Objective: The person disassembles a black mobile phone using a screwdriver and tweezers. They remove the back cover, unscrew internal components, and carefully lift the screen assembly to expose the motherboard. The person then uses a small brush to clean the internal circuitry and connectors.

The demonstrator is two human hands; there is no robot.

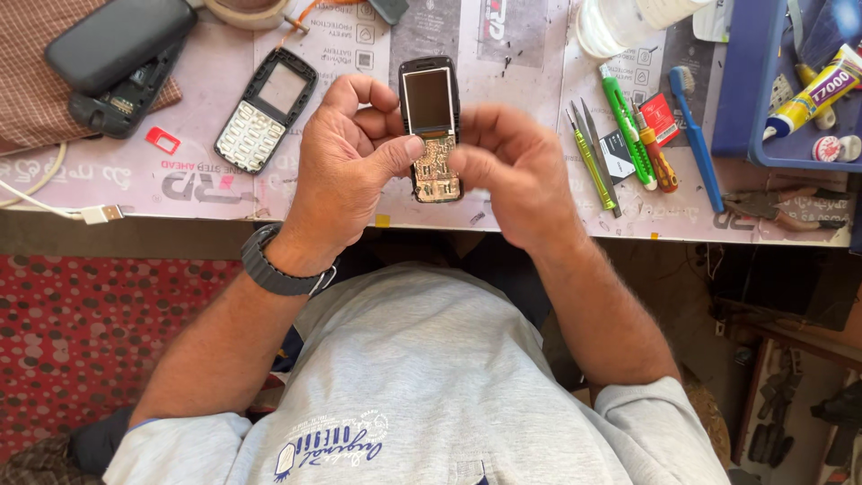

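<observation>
Cluttered across the back of the view lies a workbench covered with pale printed sheets (530, 54), seen from above the person's grey shirt; over its near edge both hands hold up a small black bar phone stripped of its front cover (430, 126), its blank screen at the top and its bare brown circuit board showing below. The left hand (346, 171), a dark watch on its wrist, grips the phone's left side, fingers curled behind it and thumb pressed on the board; the right hand (512, 171) closes on the right side, fingers bent, thumb tip near the board's edge. To the left on the bench rests a black front cover with a pale keypad (265, 110); beyond it a dark phone shell (117, 63) and a small red card (163, 138). To the right lie metal tweezers (593, 153), a green-handled tool (626, 121), a red and yellow screwdriver (658, 157), a blue toothbrush (696, 135) and a blue tray (745, 90) holding a yellow glue tube (817, 90).
</observation>
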